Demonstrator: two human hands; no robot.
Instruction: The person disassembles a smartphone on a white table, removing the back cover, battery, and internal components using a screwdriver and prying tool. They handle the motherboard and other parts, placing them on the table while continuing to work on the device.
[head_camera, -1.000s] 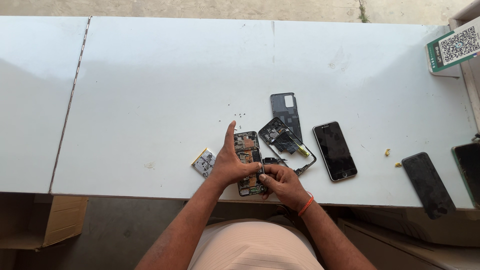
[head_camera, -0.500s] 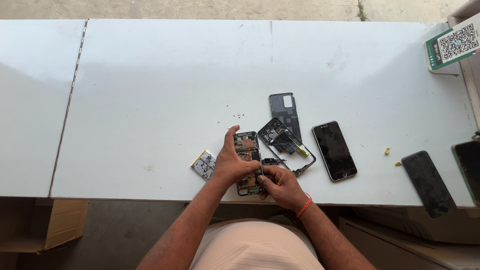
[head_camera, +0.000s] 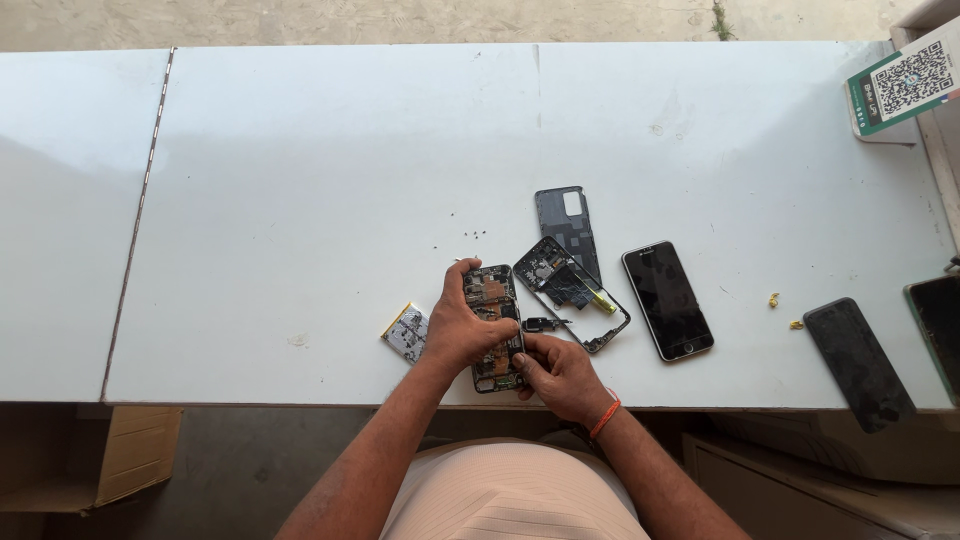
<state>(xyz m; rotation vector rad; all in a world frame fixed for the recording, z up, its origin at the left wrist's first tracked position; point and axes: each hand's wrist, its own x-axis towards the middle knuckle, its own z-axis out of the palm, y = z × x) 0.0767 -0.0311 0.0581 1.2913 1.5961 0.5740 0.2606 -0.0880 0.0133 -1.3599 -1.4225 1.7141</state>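
An opened phone (head_camera: 493, 300) with its circuit boards exposed lies near the front edge of the white table (head_camera: 330, 200). My left hand (head_camera: 455, 325) wraps over its left side, with fingers curled over the top. My right hand (head_camera: 556, 372) is at its lower right corner, fingers pinched against the boards; whether it holds a small tool I cannot tell. A flat battery (head_camera: 406, 332) lies just left of my left hand. A black phone frame (head_camera: 572, 292) with a yellow-handled tool (head_camera: 600, 299) across it lies to the right.
A black back cover (head_camera: 566, 218) lies behind the frame. A whole dark phone (head_camera: 667, 300) lies right of it, and two more dark phones (head_camera: 858, 362) near the right edge. Tiny screws (head_camera: 475, 235) dot the table. A card with a square code (head_camera: 905, 85) sits top right.
My left hand's fingers, spread and raised a second ago, have curled down over the top of the opened phone. My right hand stays at its lower corner.
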